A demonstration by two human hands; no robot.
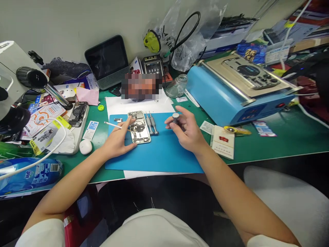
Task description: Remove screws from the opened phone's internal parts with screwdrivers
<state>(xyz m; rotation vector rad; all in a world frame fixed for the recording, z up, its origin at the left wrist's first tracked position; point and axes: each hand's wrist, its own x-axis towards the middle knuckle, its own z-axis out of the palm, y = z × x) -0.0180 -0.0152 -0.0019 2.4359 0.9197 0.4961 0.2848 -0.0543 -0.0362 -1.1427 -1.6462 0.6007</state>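
My left hand (118, 139) rests at the left edge of an opened phone (140, 127), whose inner parts show. A cigarette (112, 125) is held between its fingers, pointing left; the thumb and a fingertip touch or hover over the phone's edge. My right hand (187, 132) is raised over the right of the blue mat (156, 156), fingers closed around a small screwdriver (175, 116) with a round grey cap. Its shaft is hidden by the hand. Two grey screwdrivers (152, 124) lie just right of the phone. A small metal part (118, 120) lies left of it.
At right stands a blue heating machine (218, 92) with a phone frame (250, 72) on top. A cigarette pack (223, 141) and yellow cutter (236, 130) lie before it. Behind are a glass jar (177, 85) and a screen (106, 58). A microscope (32, 77) overhangs the left.
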